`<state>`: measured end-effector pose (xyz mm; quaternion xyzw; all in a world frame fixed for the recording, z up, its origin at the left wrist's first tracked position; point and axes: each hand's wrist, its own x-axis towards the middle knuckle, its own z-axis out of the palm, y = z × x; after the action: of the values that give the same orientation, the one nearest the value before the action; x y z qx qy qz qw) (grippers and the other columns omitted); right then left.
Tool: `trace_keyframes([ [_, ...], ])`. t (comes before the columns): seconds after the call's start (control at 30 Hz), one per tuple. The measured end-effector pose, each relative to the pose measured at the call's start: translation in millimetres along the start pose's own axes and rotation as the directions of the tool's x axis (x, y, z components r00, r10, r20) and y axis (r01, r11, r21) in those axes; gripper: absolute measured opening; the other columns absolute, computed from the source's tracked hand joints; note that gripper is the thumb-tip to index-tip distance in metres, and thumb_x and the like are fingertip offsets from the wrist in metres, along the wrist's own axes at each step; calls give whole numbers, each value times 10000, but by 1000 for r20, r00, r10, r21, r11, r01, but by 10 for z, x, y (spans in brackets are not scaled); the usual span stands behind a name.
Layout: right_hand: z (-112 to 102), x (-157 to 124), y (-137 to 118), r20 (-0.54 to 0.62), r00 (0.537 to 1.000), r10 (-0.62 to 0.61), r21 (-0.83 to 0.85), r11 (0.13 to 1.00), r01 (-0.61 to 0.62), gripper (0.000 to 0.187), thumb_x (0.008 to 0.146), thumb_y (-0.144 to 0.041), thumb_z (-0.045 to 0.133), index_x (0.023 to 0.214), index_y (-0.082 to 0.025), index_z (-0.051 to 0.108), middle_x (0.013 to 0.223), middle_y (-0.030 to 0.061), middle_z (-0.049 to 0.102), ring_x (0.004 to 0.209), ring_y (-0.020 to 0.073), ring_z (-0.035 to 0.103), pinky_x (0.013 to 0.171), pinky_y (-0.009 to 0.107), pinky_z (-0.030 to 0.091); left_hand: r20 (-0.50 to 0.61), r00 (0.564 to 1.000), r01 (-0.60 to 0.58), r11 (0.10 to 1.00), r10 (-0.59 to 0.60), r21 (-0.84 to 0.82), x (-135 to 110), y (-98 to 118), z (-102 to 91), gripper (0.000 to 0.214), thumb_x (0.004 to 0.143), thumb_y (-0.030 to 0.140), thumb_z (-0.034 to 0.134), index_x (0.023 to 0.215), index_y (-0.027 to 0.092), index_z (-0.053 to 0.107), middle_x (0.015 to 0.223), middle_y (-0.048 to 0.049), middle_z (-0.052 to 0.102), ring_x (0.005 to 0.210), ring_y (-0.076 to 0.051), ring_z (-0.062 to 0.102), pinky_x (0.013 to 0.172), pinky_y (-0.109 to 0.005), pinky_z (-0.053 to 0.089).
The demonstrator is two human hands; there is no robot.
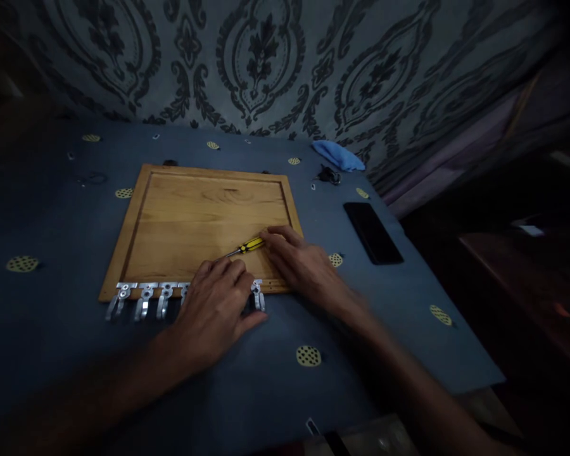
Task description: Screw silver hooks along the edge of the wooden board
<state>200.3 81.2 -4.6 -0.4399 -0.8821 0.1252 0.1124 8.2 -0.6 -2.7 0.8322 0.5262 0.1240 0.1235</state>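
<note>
A wooden panel (209, 215) with a raised frame lies on the table. Along its near edge runs a row of silver metal hooks (146, 297) on small plates, several of them showing. My left hand (213, 310) rests over the middle of this row, palm down, thumb stretched away from the fingers; it covers some hooks, and its fingertips are hidden. My right hand (301, 259) is at the panel's right side, fingers closed on the end of a yellow-and-black screwdriver (251, 245). The screwdriver lies low over the panel, its shaft pointing left toward my left fingers, where the tip is hard to see.
A black phone (373, 232) lies right of the panel on the blue patterned tablecloth (375, 354). Behind it are a small dark object (330, 175) and a blue cloth (338, 155). A patterned curtain or wall (261, 63) rises behind the table.
</note>
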Motion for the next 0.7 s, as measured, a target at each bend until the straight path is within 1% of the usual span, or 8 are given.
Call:
trace_keyframes([
  [0.07,5,34,-2,39,999,12,-48,999,-10,378,980,-178,481,1338,-242,583,1329,116,605,884,217,682,706,316,534,9,1000,13,1000,-13,-6,2,8,-4,363,822,414,779,1024,142,646,1063,-84,654,1053,-297,585,944,-458,444],
  [0.2,36,69,80,27,1000,0,-40,999,1,282,970,-208,537,1221,-219,663,1071,86,644,825,192,653,701,289,506,37,999,22,1000,-22,7,13,15,-22,382,833,436,763,1040,136,651,1051,-88,655,1034,-297,583,932,-456,441],
  [0.3,64,69,186,-18,999,-43,110,993,45,200,957,-237,570,1099,-194,704,963,72,637,888,207,642,770,308,507,59,998,19,999,-21,33,20,12,-39,376,839,444,755,1042,144,654,1050,-83,660,1005,-284,583,897,-432,452],
  [0.4,29,32,225,-152,988,-22,348,935,74,172,939,-311,612,1012,-188,707,916,62,658,860,198,640,758,316,511,56,998,4,999,-7,43,17,6,-40,370,832,431,765,1049,151,656,1065,-76,661,1000,-278,580,882,-422,455],
  [0.5,-103,-34,123,-300,935,189,593,805,28,239,899,-431,674,974,-204,673,812,20,661,676,152,622,594,273,485,30,1000,-1,999,0,43,9,0,-24,382,830,443,764,1052,152,653,1065,-75,658,1009,-285,579,884,-428,452],
  [0.57,-215,-75,-8,-416,853,314,682,729,64,289,866,-495,706,937,-223,641,718,-14,634,546,124,582,480,246,430,21,1000,0,999,-1,41,4,-4,-10,390,833,462,755,1046,153,651,1056,-72,658,1006,-285,582,884,-430,452],
  [0.63,-297,-101,-146,-504,786,358,675,731,100,294,868,-517,700,914,-239,615,695,-27,620,480,107,545,442,246,414,13,1000,-4,999,3,41,1,-8,0,393,833,475,752,1039,156,649,1054,-69,657,1007,-283,587,884,-428,455],
  [0.7,-314,-109,-253,-508,795,332,644,760,94,270,891,-500,678,919,-244,597,694,-31,613,481,106,558,448,247,433,0,1000,-10,999,10,39,0,-12,6,391,824,470,764,1031,159,649,1056,-68,659,1009,-280,592,886,-423,459],
])
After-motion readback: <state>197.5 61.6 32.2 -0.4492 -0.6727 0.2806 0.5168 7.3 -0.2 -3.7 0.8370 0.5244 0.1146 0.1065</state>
